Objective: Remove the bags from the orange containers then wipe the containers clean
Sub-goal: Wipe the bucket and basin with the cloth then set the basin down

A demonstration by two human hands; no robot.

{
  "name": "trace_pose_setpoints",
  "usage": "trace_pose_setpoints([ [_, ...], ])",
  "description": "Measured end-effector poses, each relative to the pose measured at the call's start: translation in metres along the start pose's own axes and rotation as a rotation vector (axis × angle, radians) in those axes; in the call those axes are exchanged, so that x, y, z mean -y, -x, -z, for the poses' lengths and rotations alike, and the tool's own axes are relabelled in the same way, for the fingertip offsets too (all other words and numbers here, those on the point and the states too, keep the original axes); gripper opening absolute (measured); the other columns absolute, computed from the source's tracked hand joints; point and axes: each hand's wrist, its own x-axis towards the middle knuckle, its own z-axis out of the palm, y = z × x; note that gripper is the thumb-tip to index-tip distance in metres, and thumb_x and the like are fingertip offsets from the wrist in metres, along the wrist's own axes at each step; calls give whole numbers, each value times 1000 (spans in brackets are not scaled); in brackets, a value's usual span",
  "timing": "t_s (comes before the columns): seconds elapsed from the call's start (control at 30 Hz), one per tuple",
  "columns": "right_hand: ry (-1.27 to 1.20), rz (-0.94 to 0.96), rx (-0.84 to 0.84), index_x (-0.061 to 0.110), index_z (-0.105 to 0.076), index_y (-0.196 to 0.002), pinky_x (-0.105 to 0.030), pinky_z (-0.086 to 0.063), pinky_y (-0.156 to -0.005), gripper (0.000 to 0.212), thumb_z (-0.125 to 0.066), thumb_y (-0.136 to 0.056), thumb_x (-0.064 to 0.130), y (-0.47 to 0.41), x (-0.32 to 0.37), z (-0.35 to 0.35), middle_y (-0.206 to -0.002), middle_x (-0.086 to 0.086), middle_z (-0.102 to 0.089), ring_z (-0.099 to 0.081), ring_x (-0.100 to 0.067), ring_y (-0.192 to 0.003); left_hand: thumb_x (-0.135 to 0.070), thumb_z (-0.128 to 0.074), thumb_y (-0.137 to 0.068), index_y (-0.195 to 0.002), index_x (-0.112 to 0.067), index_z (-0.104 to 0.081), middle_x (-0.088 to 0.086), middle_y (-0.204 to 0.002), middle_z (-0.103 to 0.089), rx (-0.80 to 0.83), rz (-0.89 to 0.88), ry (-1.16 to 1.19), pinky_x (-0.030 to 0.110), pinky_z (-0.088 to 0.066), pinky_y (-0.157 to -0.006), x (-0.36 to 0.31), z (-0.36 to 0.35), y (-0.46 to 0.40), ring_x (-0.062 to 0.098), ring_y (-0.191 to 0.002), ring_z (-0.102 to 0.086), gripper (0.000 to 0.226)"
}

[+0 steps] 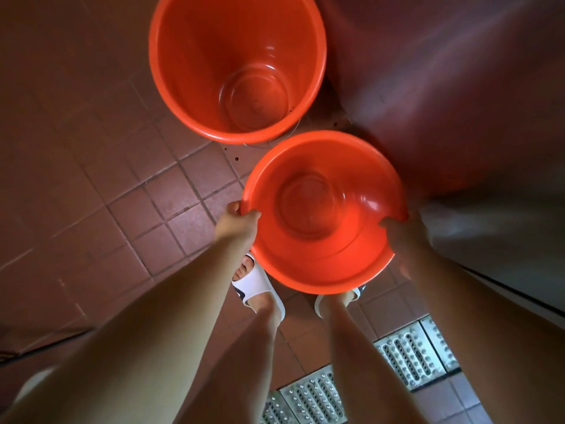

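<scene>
Held above the reddish tiled floor (91,166): shallow round orange plastic basin (324,240), left hand (237,223) and right hand (403,232) gripping opposite rims, thumbs inside. Just beyond, deep orange plastic bucket (237,68), standing upright.

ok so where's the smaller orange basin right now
In the head view, the smaller basin is centre-right, gripped by left hand and right hand, just below the bucket.
</scene>
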Motion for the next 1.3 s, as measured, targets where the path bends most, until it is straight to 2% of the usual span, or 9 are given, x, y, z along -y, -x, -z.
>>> trace_pose_setpoints([
  [0.2,120,62,8,17,-48,-140,-48,-54,-90,64,-62,-78,24,30,6,16,-128,-15,-61,-62,-37,-108,-35,-58,-87,-144,-22,-49,3,-120,-59,35,51,-117,25,-39,-58,-22,15,33,19,-85,-59,59],
  [0.33,166,201,122,22,-50,-141,-33,-51,-80,57,-63,-86,20,66,32,24,-137,-6,-58,-60,-30,-115,-26,-49,-82,-131,-27,-55,3,-118,-58,21,-50,-232,22,-40,-50,-46,38,69,22,-86,-62,49],
  [0.47,97,260,210,13,-51,-138,-45,-48,-99,51,-65,-90,10,96,84,28,-134,-13,-60,-60,-31,-113,-30,-49,-85,-151,-27,-44,7,-149,-49,9,-105,-267,34,-55,-82,-84,74,91,32,-116,-62,66],
  [0.63,153,343,201,12,-54,-136,-25,-41,-76,45,-62,-92,17,121,180,35,-112,-14,-68,-64,-30,-100,-29,-53,-92,-152,-24,-43,13,-147,-52,-60,-126,-224,32,-49,-92,-123,132,92,33,-121,-60,61],
  [0.8,156,369,161,16,-52,-141,-25,-38,-82,51,-62,-92,27,108,255,7,-120,-9,-68,-61,-28,-117,-23,-51,-92,-146,-21,-49,11,-138,-60,-92,-88,-195,16,-35,-43,-139,173,48,12,-65,-55,54],
  [0.93,215,312,124,6,-55,-137,-37,-42,-100,40,-49,-103,25,71,287,-23,-137,-21,-59,-55,-37,-126,-29,-50,-92,-143,-25,-51,9,-132,-65,-48,-73,-156,25,-48,-69,-162,188,-12,27,-96,-68,51],
  [1.07,223,224,76,-6,-55,-132,-43,-41,-104,35,-38,-107,11,30,314,-47,-134,-31,-57,-55,-40,-125,-36,-53,-94,-139,-27,-53,8,-120,-69,16,-29,-86,33,-56,-78,-182,190,-68,30,-101,-70,46],
  [1.2,150,145,70,-3,-58,-128,-49,-50,-101,41,-41,-103,25,5,321,-67,-129,-28,-60,-59,-40,-119,-47,-48,-97,-135,-30,-56,5,-105,-69,33,1,-84,24,-43,-55,-199,195,-123,27,-90,-71,43],
  [1.3,35,101,56,5,-57,-132,-48,-46,-105,45,-39,-104,35,-8,323,-81,-137,-23,-56,-56,-39,-125,-49,-48,-96,-137,-31,-56,7,-115,-69,-5,15,-50,23,-45,-57,-214,197,-157,25,-85,-68,45],
])
